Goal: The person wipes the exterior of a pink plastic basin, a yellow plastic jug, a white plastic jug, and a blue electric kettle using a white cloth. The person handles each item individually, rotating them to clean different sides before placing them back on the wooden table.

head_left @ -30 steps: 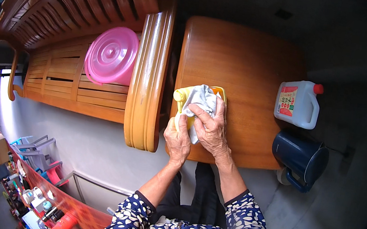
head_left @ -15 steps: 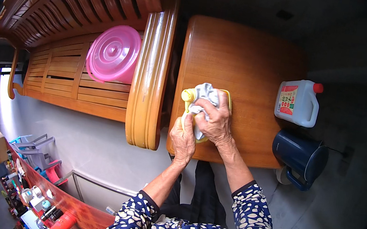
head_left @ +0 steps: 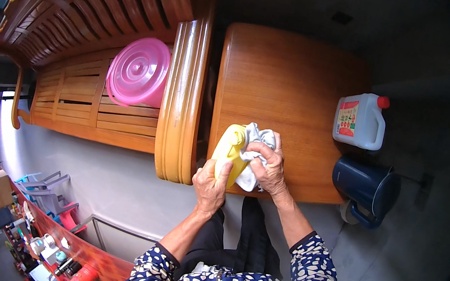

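Note:
A yellow plastic bottle (head_left: pixel 228 153) with a yellow cap is tilted above the near left part of the wooden table (head_left: pixel 291 81). My left hand (head_left: pixel 211 187) grips its lower side, the thumb lying along it. Against the bottle's right side, my right hand (head_left: pixel 269 164) is closed on a bunched white cloth (head_left: pixel 248 181). Cloth folds rise between the fingers and hang below them. Part of the bottle is hidden behind the cloth.
A white jug (head_left: pixel 361 122) with a red cap stands at the table's right edge, near a dark blue kettle (head_left: pixel 365 186). On the left, a slatted wooden bench (head_left: pixel 66 101) holds a pink lidded bucket (head_left: pixel 140 71). Grey plastic chairs (head_left: pixel 48 190) stand lower left.
The bottle has come nearer to me and turned, so more of its yellow side shows. My left hand moved down and left; the cloth moved down with my right hand.

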Demonstrator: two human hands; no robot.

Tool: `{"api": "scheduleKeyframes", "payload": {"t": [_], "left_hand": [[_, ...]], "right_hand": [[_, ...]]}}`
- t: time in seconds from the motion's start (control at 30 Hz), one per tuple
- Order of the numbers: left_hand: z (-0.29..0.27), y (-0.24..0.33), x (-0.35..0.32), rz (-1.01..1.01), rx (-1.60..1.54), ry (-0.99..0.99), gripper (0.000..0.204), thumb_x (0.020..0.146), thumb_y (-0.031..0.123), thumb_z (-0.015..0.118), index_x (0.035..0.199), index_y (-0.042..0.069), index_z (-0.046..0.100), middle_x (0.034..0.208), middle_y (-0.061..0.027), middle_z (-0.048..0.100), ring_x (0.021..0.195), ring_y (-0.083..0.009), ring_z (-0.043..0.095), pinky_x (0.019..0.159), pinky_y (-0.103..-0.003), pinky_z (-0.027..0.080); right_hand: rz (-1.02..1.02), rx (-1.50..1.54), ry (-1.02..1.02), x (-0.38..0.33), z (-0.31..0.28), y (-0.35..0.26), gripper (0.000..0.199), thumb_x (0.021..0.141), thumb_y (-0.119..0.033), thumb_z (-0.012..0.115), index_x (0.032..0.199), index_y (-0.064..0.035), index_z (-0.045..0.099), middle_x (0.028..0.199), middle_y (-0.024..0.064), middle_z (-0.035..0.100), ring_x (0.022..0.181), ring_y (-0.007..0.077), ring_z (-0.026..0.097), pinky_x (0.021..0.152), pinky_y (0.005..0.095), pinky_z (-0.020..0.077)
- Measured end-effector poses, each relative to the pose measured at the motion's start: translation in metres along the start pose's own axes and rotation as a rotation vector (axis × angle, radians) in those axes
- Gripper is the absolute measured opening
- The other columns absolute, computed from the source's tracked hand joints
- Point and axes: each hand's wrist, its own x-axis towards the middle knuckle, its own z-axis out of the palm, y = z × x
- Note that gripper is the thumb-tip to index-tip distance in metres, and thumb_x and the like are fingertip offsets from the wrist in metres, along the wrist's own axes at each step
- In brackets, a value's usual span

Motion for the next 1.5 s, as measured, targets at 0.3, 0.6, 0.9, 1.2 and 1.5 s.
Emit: {"api": "scheduleKeyframes", "payload": {"t": [0.3, 0.6, 0.9, 1.2, 1.5], "left_hand": [[-0.005, 0.0, -0.021, 0.262, 0.26, 0.038, 0.032, 0.07, 0.023, 0.084, 0.071, 0.006, 0.057, 0.06, -0.0119, 0.059, 0.052, -0.0305, 0.055, 0.053, -0.037, 0.038], [-0.007, -0.007, -0.039, 0.309, 0.24, 0.041, 0.023, 0.067, 0.014, 0.084, 0.076, 0.005, 0.065, 0.065, -0.0097, 0.062, 0.051, -0.0267, 0.052, 0.054, -0.035, 0.036], [-0.011, -0.019, -0.049, 0.474, 0.28, 0.015, 0.031, 0.065, 0.021, 0.086, 0.066, 0.009, 0.058, 0.059, -0.0071, 0.057, 0.05, -0.0263, 0.053, 0.053, -0.036, 0.033], [-0.015, -0.027, -0.066, 0.579, 0.209, -0.08, 0.041, 0.06, 0.021, 0.087, 0.06, 0.012, 0.048, 0.053, -0.0009, 0.045, 0.046, -0.0211, 0.046, 0.052, -0.035, 0.028], [-0.012, -0.029, -0.071, 0.657, 0.225, -0.132, 0.036, 0.057, 0.017, 0.084, 0.062, 0.013, 0.048, 0.053, 0.0007, 0.042, 0.048, -0.0185, 0.047, 0.053, -0.035, 0.028]], "right_hand": [[0.046, 0.198, -0.074, -0.003, -0.008, -0.009, 0.031, 0.077, -0.012, 0.052, 0.102, -0.0068, 0.07, 0.111, 0.0129, 0.052, 0.11, 0.027, 0.051, 0.099, 0.0356, 0.0385], [-0.191, -0.083, -0.31, 0.009, -0.012, 0.054, 0.033, 0.08, -0.013, 0.053, 0.107, 0.0034, 0.064, 0.114, 0.0228, 0.058, 0.109, 0.0323, 0.053, 0.096, 0.0391, 0.0418], [0.32, 0.129, -0.319, 0.006, -0.017, 0.052, 0.036, 0.079, -0.015, 0.054, 0.107, 0.0038, 0.067, 0.117, 0.0203, 0.055, 0.114, 0.0314, 0.05, 0.101, 0.0361, 0.0377], [0.123, 0.154, -0.468, -0.029, -0.047, -0.005, 0.038, 0.068, -0.016, 0.052, 0.098, -0.0042, 0.073, 0.118, 0.0199, 0.055, 0.115, 0.032, 0.047, 0.103, 0.0405, 0.0346], [0.217, -0.226, -0.513, -0.002, -0.024, 0.071, 0.034, 0.083, -0.026, 0.052, 0.103, -0.007, 0.072, 0.124, 0.0152, 0.053, 0.115, 0.0347, 0.045, 0.103, 0.0424, 0.0339]]}}
